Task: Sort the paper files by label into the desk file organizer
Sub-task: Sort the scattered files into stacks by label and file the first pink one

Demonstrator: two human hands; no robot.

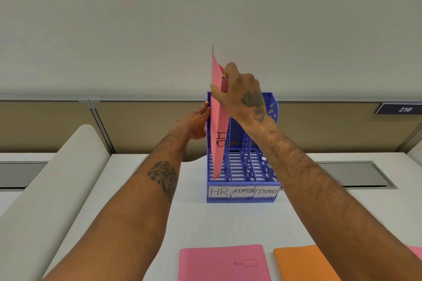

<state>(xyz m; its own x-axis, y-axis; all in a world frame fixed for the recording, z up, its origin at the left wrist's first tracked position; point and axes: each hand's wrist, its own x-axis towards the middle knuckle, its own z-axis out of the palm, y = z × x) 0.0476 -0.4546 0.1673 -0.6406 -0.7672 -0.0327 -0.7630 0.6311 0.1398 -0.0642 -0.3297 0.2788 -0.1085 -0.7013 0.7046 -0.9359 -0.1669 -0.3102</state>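
A blue plastic file organizer (242,198) stands on the white desk, its three front labels reading HR, ADMIN and FINANCE. A pink file marked HR (219,125) stands upright in the leftmost HR slot, its lower corner near the slot floor. My right hand (239,91) grips the file's top edge from above. My left hand (196,124) rests flat against the organizer's left wall, fingers extended. Another pink file (222,262) and an orange file (301,262) lie flat at the desk's near edge.
A further pink file corner (416,252) shows at the far right. A beige partition panel runs behind the desk, with a "216" sign (402,109). Grey cable trays (351,174) are set into the desk on both sides. A white rounded divider (68,166) rises on the left.
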